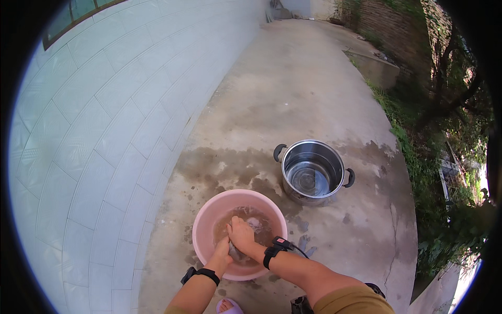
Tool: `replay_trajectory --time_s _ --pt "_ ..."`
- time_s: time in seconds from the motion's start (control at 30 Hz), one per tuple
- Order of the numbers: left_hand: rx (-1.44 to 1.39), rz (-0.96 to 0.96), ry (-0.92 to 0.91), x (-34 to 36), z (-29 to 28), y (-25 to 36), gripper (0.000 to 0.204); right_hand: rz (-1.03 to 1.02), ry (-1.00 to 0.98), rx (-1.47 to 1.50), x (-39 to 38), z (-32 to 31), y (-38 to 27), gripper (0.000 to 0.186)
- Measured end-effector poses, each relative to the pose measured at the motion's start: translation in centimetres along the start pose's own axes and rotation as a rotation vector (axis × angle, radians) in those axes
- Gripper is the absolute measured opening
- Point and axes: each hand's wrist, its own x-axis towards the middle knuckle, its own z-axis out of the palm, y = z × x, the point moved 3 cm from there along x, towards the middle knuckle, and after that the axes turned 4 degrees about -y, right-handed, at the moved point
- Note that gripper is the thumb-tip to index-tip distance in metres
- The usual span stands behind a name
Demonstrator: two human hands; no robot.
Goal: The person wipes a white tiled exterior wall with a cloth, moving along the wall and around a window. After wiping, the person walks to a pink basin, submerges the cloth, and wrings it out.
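Note:
A pink plastic basin point(201, 228) on the concrete holds cloudy brownish water point(222, 217). Both my hands are down inside it, pressed close together. My right hand point(241, 233) lies over the top with its fingers curled inward. My left hand point(223, 250) is just below and beside it, its fingers closed and mostly hidden. A pale, greyish wet mass point(254, 223) shows in the water next to my right hand. What is between the hands is covered, so its kind does not show. Black straps with small devices circle both wrists.
A steel pot point(312, 172) with two black handles, holding some clear water, stands right of the basin. The concrete point(293, 89) has wet patches. A white tiled wall point(99, 172) runs along the left, plants point(418, 172) along the right. A slippered foot point(229, 306) is below the basin.

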Motion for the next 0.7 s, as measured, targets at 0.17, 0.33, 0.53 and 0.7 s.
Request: replay_trajectory --time_s 0.17,0.33,0.53,0.7 --pt "0.031 0.014 0.11 -0.2 -0.2 1.3 0.041 -0.051 -0.106 0.112 -1.7 1.9 0.0 0.027" --pt "0.411 0.17 0.233 -1.1 -0.2 2.9 0.046 0.211 -0.068 -0.31 0.8 0.3 8.8 0.016" --pt "0.486 -0.096 0.485 -1.4 -2.6 3.2 0.078 0.411 -0.189 -0.137 3.8 2.6 14.9 0.034" --pt "0.23 -0.341 0.455 0.4 -3.8 1.5 0.079 0.207 -0.323 -0.102 3.6 1.8 11.4 0.019"
